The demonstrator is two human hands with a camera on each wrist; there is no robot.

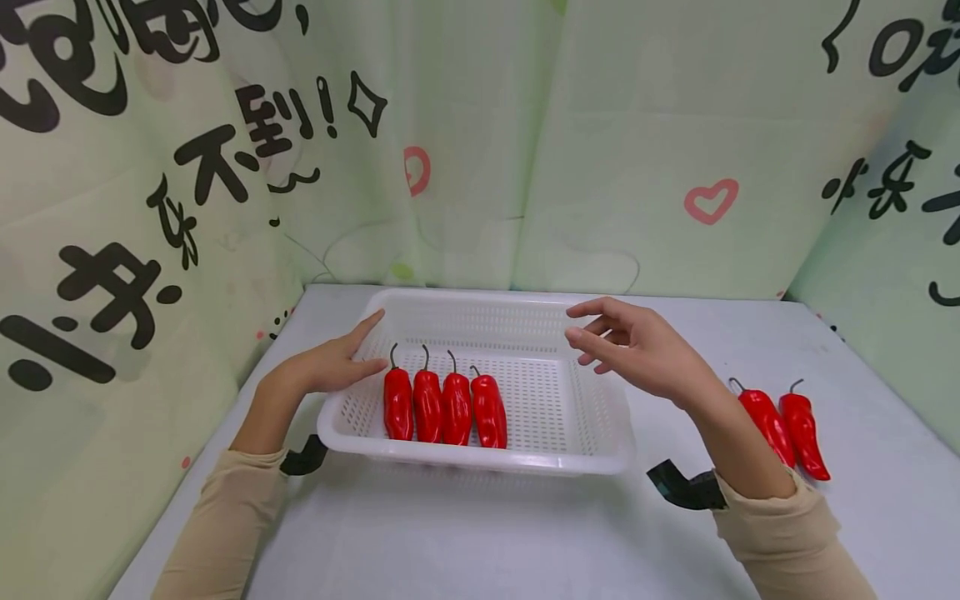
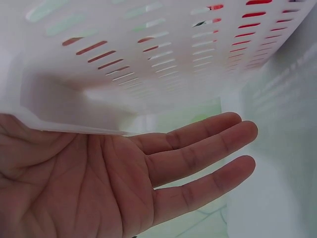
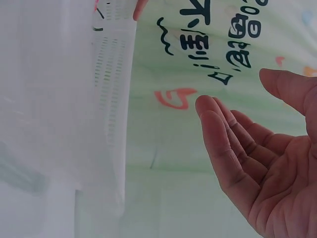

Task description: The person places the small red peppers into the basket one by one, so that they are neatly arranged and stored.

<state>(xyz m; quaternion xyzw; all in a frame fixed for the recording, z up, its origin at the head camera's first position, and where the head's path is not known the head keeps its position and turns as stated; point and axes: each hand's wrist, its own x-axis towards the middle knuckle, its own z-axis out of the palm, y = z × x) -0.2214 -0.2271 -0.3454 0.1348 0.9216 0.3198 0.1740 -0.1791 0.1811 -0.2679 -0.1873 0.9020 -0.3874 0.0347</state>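
A white perforated plastic basket (image 1: 600, 417) stands on the table, with several glossy red chili peppers (image 1: 442, 406) side by side in its front left part, stems pointing away. My left hand (image 1: 333, 362) is at the basket's left rim, thumb and index finger spread over it. In the left wrist view, straight fingers (image 2: 203, 153) extend below the rim beside the slotted wall. Over the basket's right side, my right hand (image 1: 630, 342) hovers with slightly bent fingers and nothing between them. The right wrist view shows its thumb (image 3: 287, 89) apart from the fingers.
Two more red chili peppers (image 1: 802, 433) lie on the white table (image 1: 465, 533) to the right, partly behind the right forearm. A pale green curtain (image 1: 600, 150) with black writing and pink hearts encloses the back and sides. Black straps (image 1: 686, 487) hang at both wrists.
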